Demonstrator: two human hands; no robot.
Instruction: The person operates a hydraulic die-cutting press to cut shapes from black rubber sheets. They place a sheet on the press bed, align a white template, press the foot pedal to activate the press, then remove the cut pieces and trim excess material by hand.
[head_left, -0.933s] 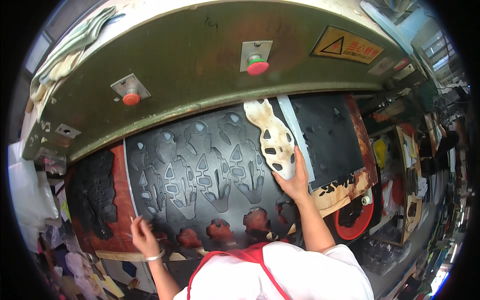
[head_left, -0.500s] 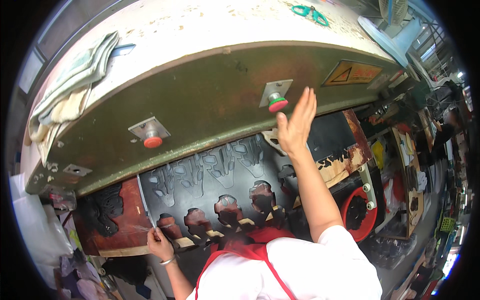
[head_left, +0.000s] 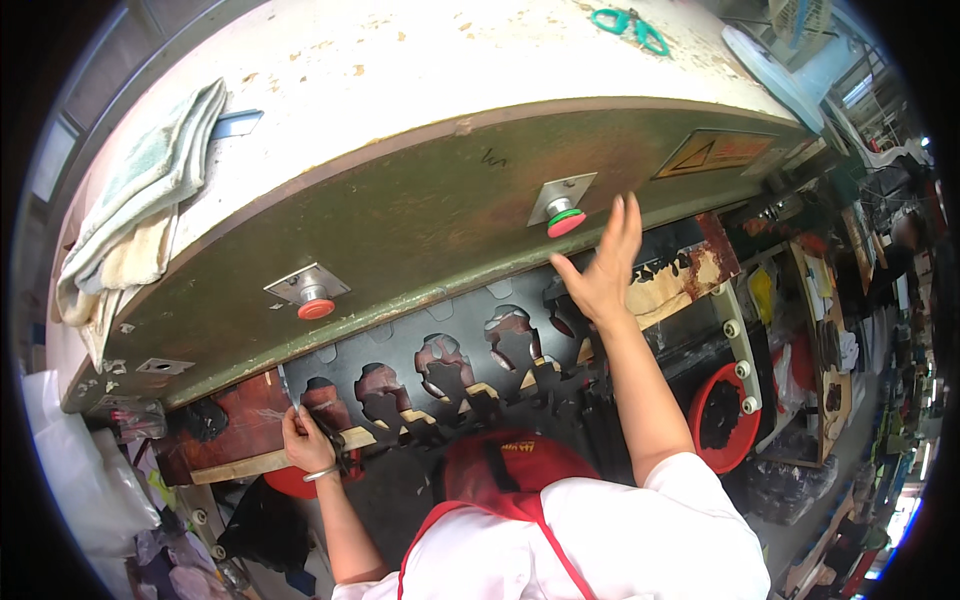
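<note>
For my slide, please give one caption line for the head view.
Right hand raised open beside the red-green button; left hand grips the black cut sheet under the green press head.

Press and sheet: worn painted metal, matt black rubber-like stock

Press front (head_left: 420, 215) is green painted metal, rusted and scuffed; its top (head_left: 420, 60) pale, chipped and flaking. Black sheet (head_left: 450, 335) looks matt and rubbery with rough cut-outs. Board (head_left: 250, 465) beneath appears raw wood. Towel (head_left: 140, 210) is soft looped cloth. Buttons (head_left: 566, 222) glossy plastic on bare metal plates
</note>
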